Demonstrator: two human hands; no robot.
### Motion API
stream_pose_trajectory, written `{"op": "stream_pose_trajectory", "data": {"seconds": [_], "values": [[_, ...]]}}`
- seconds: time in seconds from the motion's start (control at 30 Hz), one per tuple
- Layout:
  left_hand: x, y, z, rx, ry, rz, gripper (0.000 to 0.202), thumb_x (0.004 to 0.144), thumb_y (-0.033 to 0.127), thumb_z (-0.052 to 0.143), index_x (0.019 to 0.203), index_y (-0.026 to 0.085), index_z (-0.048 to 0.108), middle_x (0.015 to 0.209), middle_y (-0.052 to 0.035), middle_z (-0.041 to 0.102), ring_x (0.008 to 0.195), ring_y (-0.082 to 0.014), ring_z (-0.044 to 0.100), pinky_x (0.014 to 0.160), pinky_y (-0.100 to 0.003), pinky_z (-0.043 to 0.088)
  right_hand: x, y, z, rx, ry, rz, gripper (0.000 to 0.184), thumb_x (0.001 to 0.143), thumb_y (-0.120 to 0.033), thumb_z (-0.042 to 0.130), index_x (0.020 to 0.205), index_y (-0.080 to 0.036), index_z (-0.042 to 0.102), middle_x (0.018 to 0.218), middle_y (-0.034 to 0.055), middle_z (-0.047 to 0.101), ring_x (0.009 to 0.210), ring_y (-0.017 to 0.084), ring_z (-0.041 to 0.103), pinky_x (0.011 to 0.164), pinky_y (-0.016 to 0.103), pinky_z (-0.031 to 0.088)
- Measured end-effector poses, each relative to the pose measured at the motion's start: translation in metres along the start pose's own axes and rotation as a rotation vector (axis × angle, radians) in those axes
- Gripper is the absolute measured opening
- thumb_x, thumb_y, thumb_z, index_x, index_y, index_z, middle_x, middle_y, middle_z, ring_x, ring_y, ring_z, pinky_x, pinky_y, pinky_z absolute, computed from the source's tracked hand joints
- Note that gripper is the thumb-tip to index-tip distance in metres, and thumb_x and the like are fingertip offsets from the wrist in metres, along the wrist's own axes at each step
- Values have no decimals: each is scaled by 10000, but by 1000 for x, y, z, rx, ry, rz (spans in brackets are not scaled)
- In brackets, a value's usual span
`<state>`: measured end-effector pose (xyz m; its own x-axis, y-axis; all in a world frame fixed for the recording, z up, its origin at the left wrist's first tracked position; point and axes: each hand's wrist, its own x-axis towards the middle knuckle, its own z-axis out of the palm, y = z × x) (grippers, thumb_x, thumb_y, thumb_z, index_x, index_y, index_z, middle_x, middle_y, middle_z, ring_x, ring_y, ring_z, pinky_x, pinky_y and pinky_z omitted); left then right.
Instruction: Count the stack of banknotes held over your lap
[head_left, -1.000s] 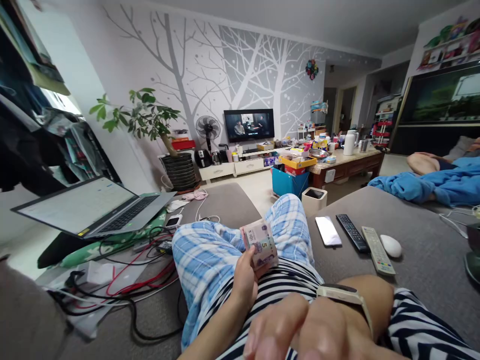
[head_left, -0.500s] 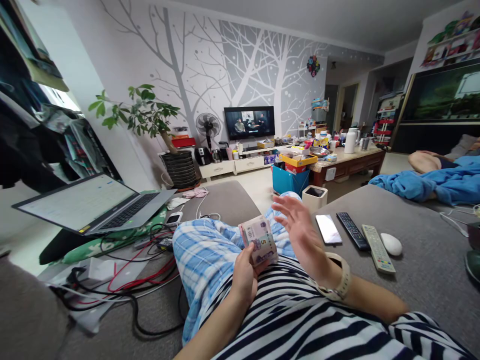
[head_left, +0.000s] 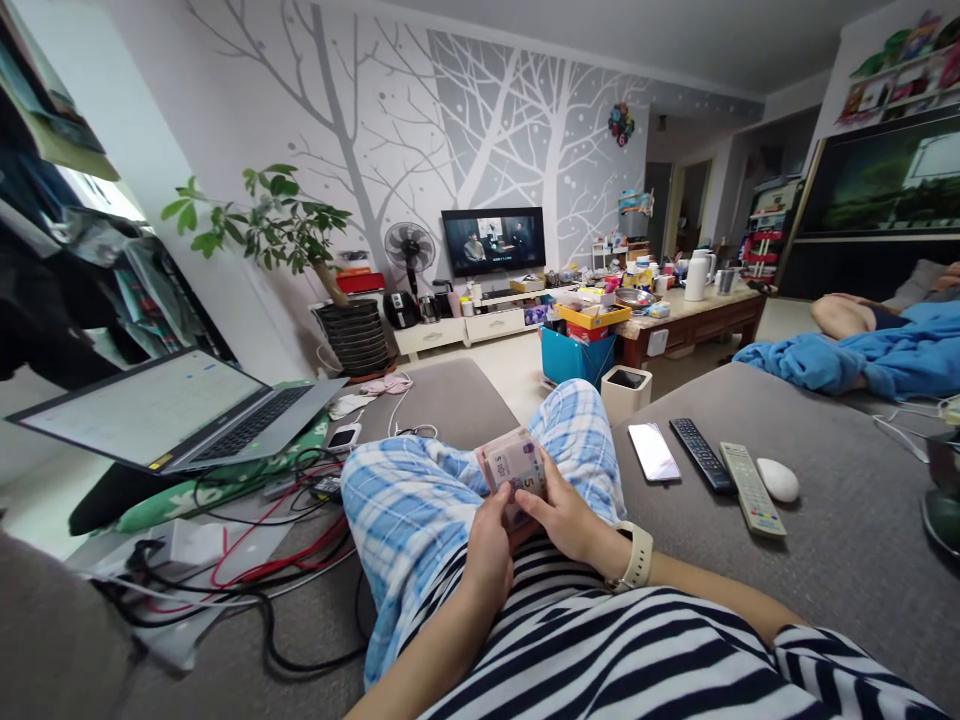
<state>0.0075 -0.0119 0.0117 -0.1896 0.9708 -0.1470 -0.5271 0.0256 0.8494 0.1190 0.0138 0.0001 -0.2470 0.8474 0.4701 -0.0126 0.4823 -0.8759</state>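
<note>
A small stack of banknotes (head_left: 513, 462), the top one marked with a 5, is held over my lap. My left hand (head_left: 489, 548) grips its lower edge, thumb on top and the other fingers hidden underneath. On the right side of the stack, my right hand (head_left: 568, 512) has its thumb on the face of the top note and its fingers around the far edge. A pale watch (head_left: 636, 556) is on my right wrist. Blue plaid trousers (head_left: 409, 500) lie beneath both hands.
An open laptop (head_left: 217, 405) rests on a green cushion at left, with tangled cables (head_left: 262, 560) nearby. To the right lie a phone (head_left: 654, 452), a black remote (head_left: 702, 455), a light remote (head_left: 751, 490) and a white mouse (head_left: 778, 480). Another person's legs (head_left: 847, 312) show beyond, partly under a blue blanket (head_left: 862, 360).
My right hand has come down from its raised, spread position beside the notes and now grips their right side. My left hand has kept its hold. The view has shifted slightly.
</note>
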Motion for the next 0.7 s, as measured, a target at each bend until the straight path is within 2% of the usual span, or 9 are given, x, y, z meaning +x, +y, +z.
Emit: {"op": "stream_pose_trajectory", "data": {"seconds": [0.13,0.27,0.47,0.6,0.7], "values": [[-4,6,3,-41,-20,-46,293,879,274,512,1075,112,658,976,-135,734,854,-239,704,703,-361,588,0,1,-4,-1,-57,-17,655,883,-346,584,1468,-247,306,1452,86,450,1323,234,429,1132,426,300],[-4,5,2,-32,-6,-39,247,858,255,536,1004,109,672,902,-120,738,782,-220,706,679,-346,586,-1,1,-4,13,-63,-22,584,893,-304,560,1437,-255,352,1369,69,538,1233,221,516,1086,409,365],[5,-2,-6,-31,6,-14,179,814,219,580,921,113,675,798,-82,728,725,-197,691,652,-316,575,-1,5,-4,51,-43,6,552,867,-331,588,1384,-256,411,1289,65,585,1189,231,539,1037,413,407],[7,-2,-7,-37,36,-14,203,816,220,568,955,115,672,824,-86,729,703,-196,681,591,-318,574,0,8,-8,46,117,47,485,830,-366,628,1272,-225,485,1105,69,624,977,203,609,830,334,501],[5,0,-5,-38,48,-13,195,821,208,556,942,111,674,837,-91,733,713,-194,682,561,-297,568,0,7,-10,-28,234,32,271,814,-393,643,999,-203,587,844,15,613,763,162,579,667,273,466]]}}
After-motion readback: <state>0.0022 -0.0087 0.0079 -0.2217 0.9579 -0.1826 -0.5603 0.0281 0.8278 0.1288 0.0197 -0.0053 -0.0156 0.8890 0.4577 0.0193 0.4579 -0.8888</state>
